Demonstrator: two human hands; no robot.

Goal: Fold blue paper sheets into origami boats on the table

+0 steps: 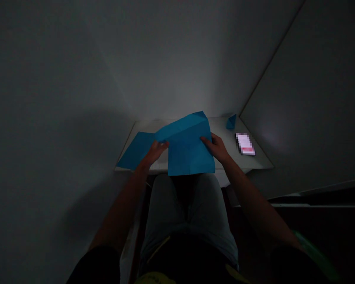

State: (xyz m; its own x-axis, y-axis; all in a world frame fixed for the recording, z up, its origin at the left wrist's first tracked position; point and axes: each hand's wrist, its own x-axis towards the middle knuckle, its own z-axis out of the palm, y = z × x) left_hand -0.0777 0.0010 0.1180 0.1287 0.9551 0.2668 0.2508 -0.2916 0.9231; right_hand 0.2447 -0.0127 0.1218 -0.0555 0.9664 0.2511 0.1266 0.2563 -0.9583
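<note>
A large blue sheet of paper (187, 146) is held up over the near edge of a small white table (260, 159), part of it folded over at the top. My left hand (156, 152) grips its left edge, fingers closed on the paper. My right hand (215, 146) holds the right edge with the thumb on the front. A second blue sheet (136, 150) lies flat on the table's left side, partly under my left hand.
A small folded blue paper piece (231, 122) stands at the table's far right corner. A lit phone (245, 144) lies on the right side. Walls close in the table on the left, back and right. My legs are below the table edge. The room is dim.
</note>
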